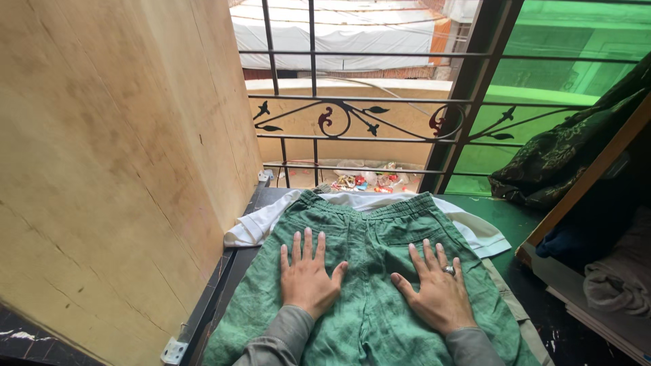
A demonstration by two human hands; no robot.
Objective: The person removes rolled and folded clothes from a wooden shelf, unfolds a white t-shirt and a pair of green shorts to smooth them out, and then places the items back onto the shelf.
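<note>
With both the left hand [308, 276] and right hand [437, 291] pressed flat, fingers spread and gripping nothing, the green linen trousers [369, 305] lie smoothed but unfolded atop a white cloth [261, 227] on the dark counter [234, 271].

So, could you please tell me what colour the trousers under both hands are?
The trousers are green, a mottled linen-like weave, seen best in the head view.

Bright daylight thru grille, sharp, edges warped.
</note>
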